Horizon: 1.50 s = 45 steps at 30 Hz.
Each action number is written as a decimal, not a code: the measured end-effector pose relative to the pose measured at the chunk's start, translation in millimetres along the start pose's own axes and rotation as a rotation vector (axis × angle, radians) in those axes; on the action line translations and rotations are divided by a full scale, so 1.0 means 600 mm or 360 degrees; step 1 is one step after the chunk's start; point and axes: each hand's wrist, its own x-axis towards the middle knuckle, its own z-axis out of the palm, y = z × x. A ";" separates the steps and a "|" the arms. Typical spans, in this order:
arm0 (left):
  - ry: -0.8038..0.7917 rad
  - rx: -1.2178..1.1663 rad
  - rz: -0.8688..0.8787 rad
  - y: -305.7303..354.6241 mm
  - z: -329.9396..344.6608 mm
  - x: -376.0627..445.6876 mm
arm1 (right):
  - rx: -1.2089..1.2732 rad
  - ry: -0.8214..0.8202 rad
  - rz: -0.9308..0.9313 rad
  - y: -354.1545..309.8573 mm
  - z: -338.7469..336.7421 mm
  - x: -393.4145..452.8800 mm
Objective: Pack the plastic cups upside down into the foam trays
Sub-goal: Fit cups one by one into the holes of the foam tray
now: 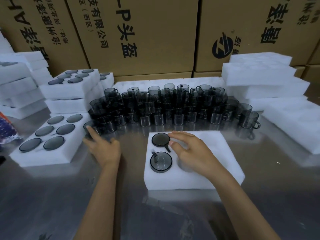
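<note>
Tray: white foam tray [207, 163] lies on the steel table [52, 196] in front of the person, with two cups seated in its left pockets.
Far cup: smoky cup [161, 139] sits upside down in the far-left pocket, its handle pointing toward the near right.
Near cup: second cup [161, 161] sits just behind it toward the person, also base-up (its handle shows at the upper left).
Right hand: right hand [188, 151] hovers over the tray's middle, fingers spread and loosely bent, holding nothing; forefinger and thumb tips lie just beside the far cup's rim.
Left hand: left hand [103, 146] reaches toward the cup pile [173, 106], fingers extended and empty, forefinger tip near a cup at the pile's left end (blurred).
Full tray: filled tray [46, 137] with six inverted cups lies at the left.
Stacks: more foam trays [259, 75] stacked right and left of the pile.
Backdrop: printed cardboard boxes [147, 32] behind.
</note>
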 end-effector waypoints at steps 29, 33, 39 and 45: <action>-0.0273 -0.0415 0.1301 0.108 0.011 -0.101 | 0.0530 0.0339 -0.0097 -0.019 -0.023 -0.004; -0.0346 -0.0435 0.1480 0.130 0.007 -0.138 | 0.0648 0.0371 -0.0172 -0.018 -0.041 -0.005; -0.0369 -0.0429 0.1519 0.130 0.005 -0.146 | 0.0612 0.0278 -0.0166 -0.018 -0.050 -0.007; -0.0410 -0.0412 0.1542 0.126 0.008 -0.145 | -0.0069 0.0452 -0.0419 -0.012 -0.029 -0.011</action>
